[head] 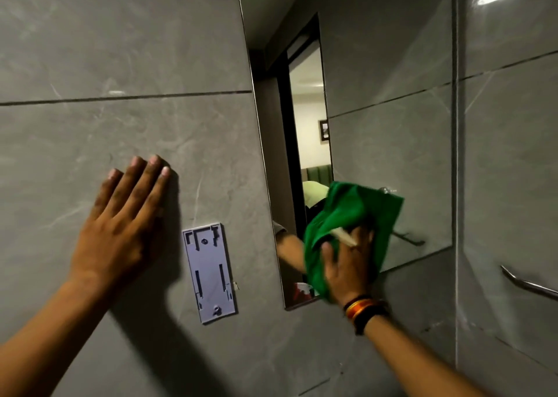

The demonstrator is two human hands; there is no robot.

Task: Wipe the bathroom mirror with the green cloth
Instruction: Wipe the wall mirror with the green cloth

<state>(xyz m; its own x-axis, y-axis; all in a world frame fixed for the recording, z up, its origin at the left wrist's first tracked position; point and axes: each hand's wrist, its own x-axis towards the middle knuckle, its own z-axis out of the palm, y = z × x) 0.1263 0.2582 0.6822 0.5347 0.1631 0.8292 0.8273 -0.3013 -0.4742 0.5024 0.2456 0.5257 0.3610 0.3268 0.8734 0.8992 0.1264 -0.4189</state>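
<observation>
Your right hand (347, 264) pressed the bunched green cloth (347, 215) against the mirror (392, 95) near its bottom edge, bare glass above, while your left hand (120, 224) lay flat, fingers spread, on the grey tiled wall (120, 49) beside a mounting plate (210, 273).

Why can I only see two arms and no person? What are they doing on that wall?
The camera sits on the person's head and looks forward and down, so you see what they see: only their own arms. There is just this one picture, taken from that spot.

The left hand lies flat and open on the grey tiled wall, probably for balance. It holds nothing.

The right hand, with coloured bands on its wrist, presses a green cloth against the lower part of the mirror. That is how the mirror gets wiped clean.

In the mirror you can see an open doorway and a bit of the person's arm reflected.

Between the hands, a pale plastic plate is screwed to the wall. A metal rail is on the right.
</observation>
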